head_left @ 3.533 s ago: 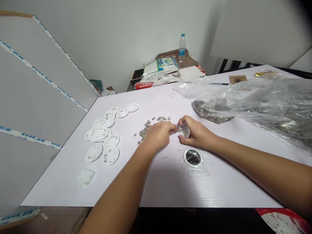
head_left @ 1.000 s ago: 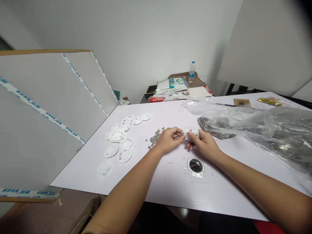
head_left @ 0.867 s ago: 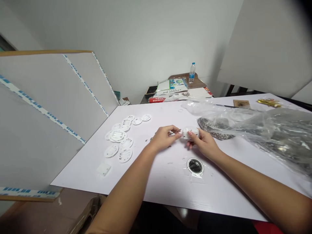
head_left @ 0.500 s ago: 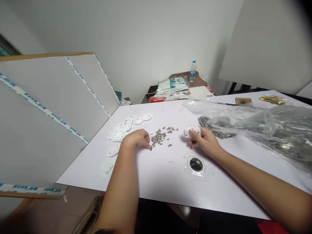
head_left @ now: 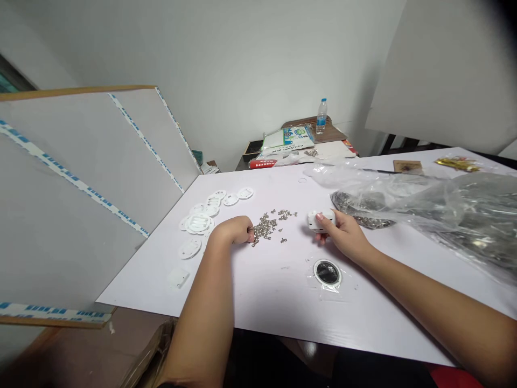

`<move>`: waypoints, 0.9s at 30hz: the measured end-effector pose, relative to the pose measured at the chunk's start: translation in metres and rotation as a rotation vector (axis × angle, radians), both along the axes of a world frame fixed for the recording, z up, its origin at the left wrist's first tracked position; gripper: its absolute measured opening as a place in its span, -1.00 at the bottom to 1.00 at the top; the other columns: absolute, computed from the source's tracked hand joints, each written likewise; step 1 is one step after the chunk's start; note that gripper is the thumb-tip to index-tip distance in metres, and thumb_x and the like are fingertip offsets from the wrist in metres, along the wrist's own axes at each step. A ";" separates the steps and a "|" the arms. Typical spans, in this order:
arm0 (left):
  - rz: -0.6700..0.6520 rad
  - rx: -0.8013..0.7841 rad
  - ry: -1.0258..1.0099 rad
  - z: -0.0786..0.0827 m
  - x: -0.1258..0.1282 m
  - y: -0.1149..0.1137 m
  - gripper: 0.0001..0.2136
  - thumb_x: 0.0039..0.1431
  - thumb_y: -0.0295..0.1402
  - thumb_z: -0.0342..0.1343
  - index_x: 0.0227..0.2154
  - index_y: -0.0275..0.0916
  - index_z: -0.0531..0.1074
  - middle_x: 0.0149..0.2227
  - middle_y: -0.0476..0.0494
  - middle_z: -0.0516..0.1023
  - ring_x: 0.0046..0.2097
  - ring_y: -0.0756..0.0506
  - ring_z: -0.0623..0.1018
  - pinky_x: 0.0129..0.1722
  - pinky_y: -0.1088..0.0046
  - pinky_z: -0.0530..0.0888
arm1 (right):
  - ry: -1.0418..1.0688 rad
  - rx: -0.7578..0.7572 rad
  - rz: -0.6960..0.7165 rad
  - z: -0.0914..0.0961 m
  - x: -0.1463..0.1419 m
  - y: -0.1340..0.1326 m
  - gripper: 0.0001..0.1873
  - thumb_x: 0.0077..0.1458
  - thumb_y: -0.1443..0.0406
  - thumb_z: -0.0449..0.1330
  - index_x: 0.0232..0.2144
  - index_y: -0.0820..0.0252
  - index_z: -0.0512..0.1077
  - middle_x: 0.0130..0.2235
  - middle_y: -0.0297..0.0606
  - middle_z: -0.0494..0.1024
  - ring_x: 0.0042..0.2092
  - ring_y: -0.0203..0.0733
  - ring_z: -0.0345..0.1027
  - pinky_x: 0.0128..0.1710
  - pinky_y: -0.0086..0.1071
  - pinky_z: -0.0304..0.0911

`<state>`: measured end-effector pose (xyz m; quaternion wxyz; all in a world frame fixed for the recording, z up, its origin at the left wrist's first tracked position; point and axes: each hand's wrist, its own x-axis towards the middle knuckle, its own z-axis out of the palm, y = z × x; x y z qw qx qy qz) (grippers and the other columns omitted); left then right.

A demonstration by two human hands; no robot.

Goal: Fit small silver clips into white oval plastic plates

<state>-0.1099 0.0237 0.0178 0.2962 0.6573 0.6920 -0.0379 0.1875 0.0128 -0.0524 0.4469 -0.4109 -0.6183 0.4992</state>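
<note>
My left hand is at the left edge of a loose pile of small metal clips, its fingers drawn together at the nearest pieces. Whether a piece is pinched there is hidden by the hand. To the right of the pile, my right hand grips a small white plastic housing, thumb on its near face and fingers underneath. Several white round plastic plates lie overlapping to the left. A round black disc with a white rim rests on clear film nearer to me.
Large clear plastic bags full of metal pieces cover the table's right side. A small white box-shaped part sits near the left edge. Behind the table stand a water bottle and packets; a grey panel rises at left.
My left hand has moved slightly right and closed in on the pile's left edge. The right hand keeps its hold on the white housing; the view has shifted a little.
</note>
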 end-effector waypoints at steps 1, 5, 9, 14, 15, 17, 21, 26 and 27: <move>-0.009 0.012 -0.017 0.001 -0.001 0.000 -0.94 -0.27 -0.41 0.16 -0.61 -0.23 0.48 -0.58 -0.04 0.48 -0.57 0.05 0.26 -0.50 0.50 0.15 | 0.004 0.000 0.004 0.000 0.000 0.000 -0.53 0.20 -0.07 0.11 -0.30 0.26 0.37 -0.51 -0.21 0.54 -0.50 -0.20 0.44 -0.46 -0.33 0.32; -0.060 0.122 -0.161 0.005 -0.001 0.000 -0.95 -0.14 -0.40 0.12 -0.54 -0.24 0.44 -0.44 -0.05 0.53 -0.47 0.04 0.33 -0.45 0.51 0.20 | 0.032 0.005 0.016 -0.002 0.000 0.001 -0.53 0.19 -0.07 0.12 -0.31 0.25 0.36 -0.52 -0.23 0.53 -0.51 -0.21 0.44 -0.46 -0.34 0.32; -0.068 0.373 -0.411 0.004 0.022 0.003 -0.87 0.01 -0.33 0.12 -0.40 -0.26 0.48 -0.37 -0.11 0.54 -0.37 0.01 0.41 -0.36 0.48 0.29 | 0.048 -0.008 0.032 -0.003 -0.001 0.001 -0.53 0.17 -0.08 0.13 -0.32 0.25 0.36 -0.52 -0.22 0.53 -0.52 -0.22 0.42 -0.47 -0.35 0.30; -0.069 0.477 -0.751 -0.012 0.069 0.003 -0.78 0.09 -0.20 0.14 -0.37 -0.29 0.45 -0.38 -0.09 0.50 -0.38 0.04 0.41 -0.33 0.50 0.33 | 0.125 -0.077 0.110 0.000 -0.005 0.001 -0.55 0.17 -0.07 0.13 -0.29 0.22 0.32 -0.49 -0.24 0.53 -0.50 -0.21 0.43 -0.46 -0.33 0.34; -0.085 0.496 -0.801 -0.016 0.077 0.002 -0.77 0.11 -0.18 0.14 -0.38 -0.29 0.42 -0.39 -0.07 0.48 -0.39 0.05 0.40 -0.34 0.51 0.33 | 0.152 -0.092 0.122 0.001 -0.005 0.000 -0.56 0.17 -0.07 0.14 -0.28 0.21 0.31 -0.47 -0.25 0.52 -0.48 -0.21 0.44 -0.45 -0.33 0.35; -0.122 0.523 -0.870 -0.021 0.088 -0.001 -0.76 0.14 -0.17 0.13 -0.37 -0.28 0.40 -0.41 -0.05 0.46 -0.38 0.06 0.40 -0.32 0.52 0.33 | 0.204 -0.102 0.144 0.003 -0.007 0.000 -0.56 0.16 -0.07 0.15 -0.26 0.19 0.30 -0.42 -0.25 0.52 -0.45 -0.20 0.45 -0.44 -0.32 0.37; -0.131 0.548 -0.956 -0.027 0.097 -0.003 -0.74 0.15 -0.16 0.14 -0.36 -0.30 0.40 -0.37 -0.08 0.47 -0.30 0.03 0.44 -0.23 0.51 0.35 | 0.256 -0.079 0.182 0.005 -0.007 0.000 -0.56 0.14 -0.06 0.17 -0.20 0.16 0.26 -0.34 -0.27 0.49 -0.40 -0.22 0.45 -0.44 -0.34 0.37; -0.031 0.471 -1.051 -0.031 0.098 -0.001 -0.72 0.08 -0.17 0.22 -0.31 -0.30 0.43 -0.32 -0.09 0.50 -0.34 0.07 0.40 -0.27 0.53 0.34 | 0.242 -0.025 0.190 0.002 -0.002 0.003 -0.59 0.14 -0.03 0.19 -0.18 0.14 0.28 -0.30 -0.27 0.48 -0.33 -0.19 0.44 -0.48 -0.37 0.34; -0.014 0.450 -1.053 -0.032 0.098 -0.001 -0.72 0.06 -0.17 0.23 -0.30 -0.30 0.44 -0.32 -0.08 0.50 -0.37 0.08 0.38 -0.30 0.54 0.33 | 0.216 0.004 0.185 0.001 0.000 0.004 -0.62 0.15 -0.01 0.19 -0.19 0.14 0.30 -0.30 -0.26 0.48 -0.31 -0.19 0.43 -0.44 -0.36 0.35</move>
